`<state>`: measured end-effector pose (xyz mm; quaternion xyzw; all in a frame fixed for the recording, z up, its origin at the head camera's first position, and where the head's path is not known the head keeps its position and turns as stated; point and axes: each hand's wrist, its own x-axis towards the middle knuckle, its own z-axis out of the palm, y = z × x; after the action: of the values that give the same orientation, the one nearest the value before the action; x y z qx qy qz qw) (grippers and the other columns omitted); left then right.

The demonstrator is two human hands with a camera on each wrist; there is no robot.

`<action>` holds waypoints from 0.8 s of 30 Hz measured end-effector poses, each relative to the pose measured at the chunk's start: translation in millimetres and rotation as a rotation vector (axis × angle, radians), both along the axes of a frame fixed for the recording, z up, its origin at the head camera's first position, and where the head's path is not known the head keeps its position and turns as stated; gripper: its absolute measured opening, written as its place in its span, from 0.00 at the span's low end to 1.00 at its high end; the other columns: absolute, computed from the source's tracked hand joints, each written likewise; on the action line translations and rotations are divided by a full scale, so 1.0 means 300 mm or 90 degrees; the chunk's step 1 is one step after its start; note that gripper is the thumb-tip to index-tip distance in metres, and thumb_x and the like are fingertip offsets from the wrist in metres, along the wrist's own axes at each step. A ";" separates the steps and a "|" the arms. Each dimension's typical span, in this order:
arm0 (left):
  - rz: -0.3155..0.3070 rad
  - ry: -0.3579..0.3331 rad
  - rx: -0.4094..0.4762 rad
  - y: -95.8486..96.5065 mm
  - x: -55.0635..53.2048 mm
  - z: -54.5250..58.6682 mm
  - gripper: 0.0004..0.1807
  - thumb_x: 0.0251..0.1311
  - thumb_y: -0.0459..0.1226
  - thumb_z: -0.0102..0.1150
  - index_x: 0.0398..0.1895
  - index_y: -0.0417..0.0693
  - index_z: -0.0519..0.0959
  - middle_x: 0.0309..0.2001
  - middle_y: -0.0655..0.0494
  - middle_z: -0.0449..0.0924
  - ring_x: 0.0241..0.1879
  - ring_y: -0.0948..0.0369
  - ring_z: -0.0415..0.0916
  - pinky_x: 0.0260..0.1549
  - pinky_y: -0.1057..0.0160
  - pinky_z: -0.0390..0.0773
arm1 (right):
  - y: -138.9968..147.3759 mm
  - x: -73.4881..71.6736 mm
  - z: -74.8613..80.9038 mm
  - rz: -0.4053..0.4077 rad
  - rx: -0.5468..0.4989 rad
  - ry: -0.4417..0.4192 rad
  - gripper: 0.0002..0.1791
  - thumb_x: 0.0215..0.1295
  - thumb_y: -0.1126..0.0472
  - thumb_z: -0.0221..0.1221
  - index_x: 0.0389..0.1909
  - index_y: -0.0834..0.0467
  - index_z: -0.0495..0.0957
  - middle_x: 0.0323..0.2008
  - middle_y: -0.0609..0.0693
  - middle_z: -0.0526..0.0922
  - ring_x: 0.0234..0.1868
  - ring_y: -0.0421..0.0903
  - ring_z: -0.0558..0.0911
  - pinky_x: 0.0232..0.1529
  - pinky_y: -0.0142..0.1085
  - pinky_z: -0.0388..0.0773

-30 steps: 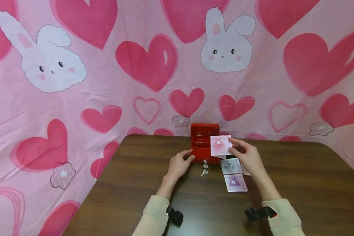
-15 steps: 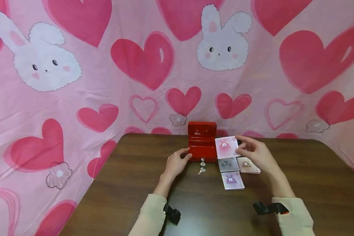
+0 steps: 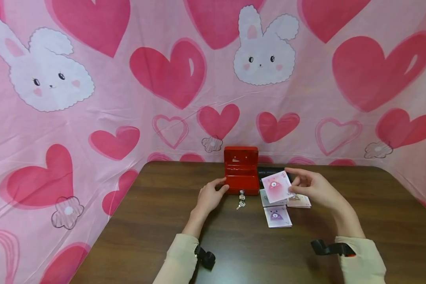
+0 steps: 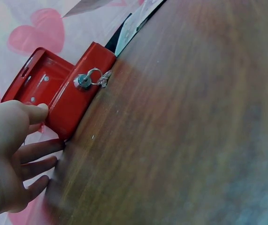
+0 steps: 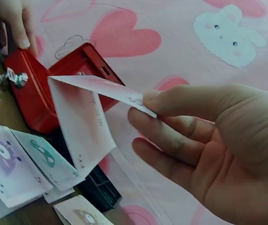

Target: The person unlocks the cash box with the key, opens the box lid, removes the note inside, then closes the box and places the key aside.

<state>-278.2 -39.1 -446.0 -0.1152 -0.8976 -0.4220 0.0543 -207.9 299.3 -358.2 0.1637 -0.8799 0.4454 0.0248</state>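
A small red cash box [image 3: 242, 185] stands at the back of the table with its lid up. My left hand [image 3: 210, 195] touches its front left corner, thumb at the rim in the left wrist view and the other fingers extended along the side. A key ring [image 4: 104, 78] hangs from the lock. Between thumb and fingers, my right hand [image 3: 314, 187] pinches a folded pink play banknote [image 3: 277, 187] above other folded notes. Below it lie a purple note [image 3: 277, 217], a green-grey note [image 5: 43, 151], partly covered in the head view, and a beige note [image 3: 299, 202].
A black tray [image 5: 103, 190] with compartments sits right of the cash box, partly behind the pink note. The brown wooden table [image 3: 163, 221] ends at a pink cloth [image 3: 184, 130] printed with hearts and rabbits.
My right hand has moved right with the pink note, away from the cash box, and tilted and lowered it over the other notes. The left hand stays at the box.
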 end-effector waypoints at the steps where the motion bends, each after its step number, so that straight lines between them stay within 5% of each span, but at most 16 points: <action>1: -0.001 -0.001 0.000 0.000 0.000 0.000 0.22 0.67 0.51 0.58 0.63 0.60 0.79 0.57 0.56 0.83 0.61 0.50 0.77 0.63 0.42 0.67 | 0.006 0.002 0.000 0.004 0.002 0.000 0.32 0.63 0.62 0.65 0.68 0.62 0.69 0.29 0.50 0.82 0.28 0.41 0.76 0.27 0.32 0.72; 17: 0.002 -0.011 0.006 0.001 -0.003 0.006 0.22 0.67 0.50 0.59 0.63 0.60 0.79 0.59 0.57 0.82 0.62 0.50 0.75 0.64 0.43 0.68 | 0.107 0.031 -0.010 0.104 -0.024 0.009 0.31 0.62 0.68 0.63 0.67 0.65 0.68 0.26 0.52 0.77 0.26 0.46 0.75 0.27 0.35 0.72; 24: 0.002 -0.027 0.013 0.002 -0.006 0.003 0.23 0.66 0.50 0.59 0.63 0.61 0.78 0.59 0.57 0.82 0.63 0.50 0.75 0.65 0.44 0.68 | 0.139 0.053 -0.017 0.081 -0.014 -0.015 0.30 0.62 0.67 0.63 0.66 0.65 0.68 0.27 0.52 0.79 0.28 0.47 0.77 0.30 0.34 0.73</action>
<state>-280.0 -38.6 -445.0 -0.1038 -0.8945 -0.4332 0.0371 -192.1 341.1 -363.3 0.2140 -0.8629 0.4576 -0.0120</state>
